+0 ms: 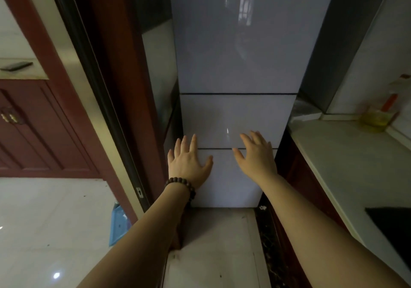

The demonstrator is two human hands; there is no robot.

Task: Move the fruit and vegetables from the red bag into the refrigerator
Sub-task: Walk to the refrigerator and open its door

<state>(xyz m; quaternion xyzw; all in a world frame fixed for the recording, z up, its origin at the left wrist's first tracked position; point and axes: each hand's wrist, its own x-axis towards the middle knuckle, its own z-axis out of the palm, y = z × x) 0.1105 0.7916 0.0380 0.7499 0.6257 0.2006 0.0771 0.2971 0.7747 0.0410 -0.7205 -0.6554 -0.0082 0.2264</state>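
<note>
I count one fridge (pixel 235 60) with three closed fronts stacked on it, and my two hands, left (pixel 189 161) and right (pixel 258 156), both spread flat. One bracelet (pixel 181 184), one bottle (pixel 375 118) on the counter (pixel 347 154), and one phone (pixel 16 66).

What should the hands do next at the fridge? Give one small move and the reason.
Probably hook the fingers of one hand onto a door edge and pull a compartment open. The refrigerator shows all three fronts shut, with only thin dark seams between them. The left hand and right hand are both spread, empty, at the seam above the lowest front. No red bag or produce is in view.
</note>
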